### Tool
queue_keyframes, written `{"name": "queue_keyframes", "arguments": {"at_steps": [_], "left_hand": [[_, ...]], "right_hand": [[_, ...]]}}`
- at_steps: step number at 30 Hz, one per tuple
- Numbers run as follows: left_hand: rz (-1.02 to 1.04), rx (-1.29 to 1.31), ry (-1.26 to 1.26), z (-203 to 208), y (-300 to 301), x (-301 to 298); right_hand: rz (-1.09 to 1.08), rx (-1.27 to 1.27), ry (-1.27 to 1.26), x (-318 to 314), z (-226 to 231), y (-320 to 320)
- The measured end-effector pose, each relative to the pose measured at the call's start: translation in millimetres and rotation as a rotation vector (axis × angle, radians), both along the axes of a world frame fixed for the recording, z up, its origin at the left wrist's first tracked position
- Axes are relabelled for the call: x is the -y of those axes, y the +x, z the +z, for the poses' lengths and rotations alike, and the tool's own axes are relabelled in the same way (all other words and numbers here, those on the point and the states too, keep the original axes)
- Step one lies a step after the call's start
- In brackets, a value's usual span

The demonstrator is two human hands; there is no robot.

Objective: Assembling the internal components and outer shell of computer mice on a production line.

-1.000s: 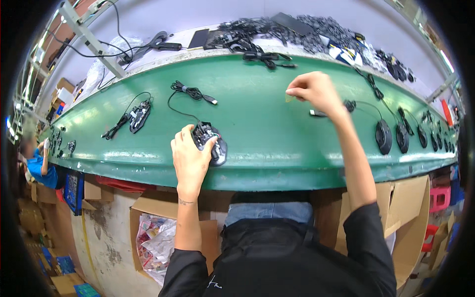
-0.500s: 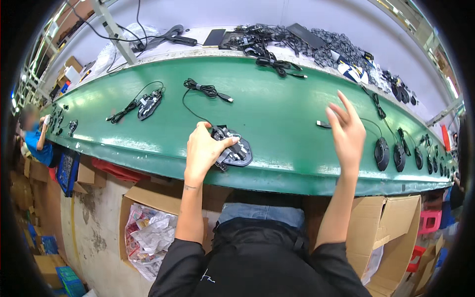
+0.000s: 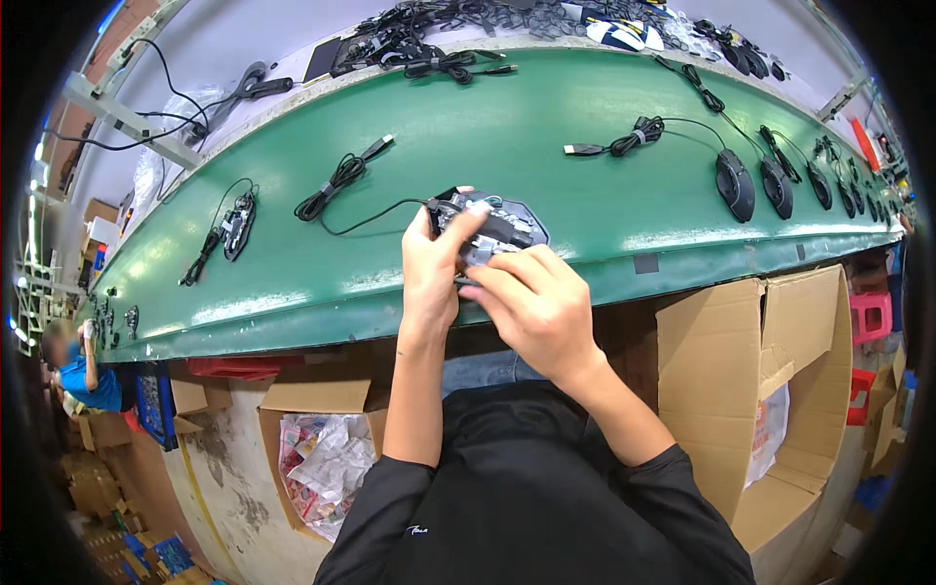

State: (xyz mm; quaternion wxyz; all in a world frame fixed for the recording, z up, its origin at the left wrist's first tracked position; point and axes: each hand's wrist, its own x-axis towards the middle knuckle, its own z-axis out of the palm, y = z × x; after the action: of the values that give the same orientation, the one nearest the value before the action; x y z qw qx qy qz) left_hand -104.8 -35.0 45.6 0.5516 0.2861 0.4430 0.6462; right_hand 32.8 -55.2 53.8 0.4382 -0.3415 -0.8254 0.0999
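A half-built computer mouse, its top cover off and its inner parts and wires showing, is tilted up at the near side of the green work surface. My left hand holds it from the left, thumb across the inside. With thumb and fingers closed, my right hand grips its near edge, where a small dark piece shows between the fingertips. The exact grip is partly hidden. From the mouse a thin black cable runs left to a tied cable bundle with a USB plug.
Another opened mouse lies farther left on the green surface. Several covered black mice line the right side. Cables and dark parts crowd the back shelf. Cardboard boxes stand below the near edge. A person in blue works at far left.
My right hand has come down from the raised, open position to the mouse and closed on its near edge. The mouse is now lifted and tilted between both hands. The view has shifted.
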Motion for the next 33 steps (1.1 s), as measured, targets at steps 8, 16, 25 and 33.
{"name": "queue_keyframes", "arguments": {"at_steps": [8,16,25,33], "left_hand": [[-0.238,0.374,0.357,-4.1,18.3,20.1],[-0.210,0.280,0.192,-10.3,13.7,26.5],[-0.052,0.159,0.110,-17.1,19.4,30.0],[0.023,0.178,0.189,-16.4,29.3,33.5]], "right_hand": [[0.365,-1.110,-1.353,-6.9,6.2,16.4],[-0.192,-0.443,-0.575,-10.8,-2.2,21.8],[-0.136,-0.723,-0.902,-21.3,-11.2,19.5],[-0.127,-0.807,-0.855,-18.8,-8.2,14.9]]}}
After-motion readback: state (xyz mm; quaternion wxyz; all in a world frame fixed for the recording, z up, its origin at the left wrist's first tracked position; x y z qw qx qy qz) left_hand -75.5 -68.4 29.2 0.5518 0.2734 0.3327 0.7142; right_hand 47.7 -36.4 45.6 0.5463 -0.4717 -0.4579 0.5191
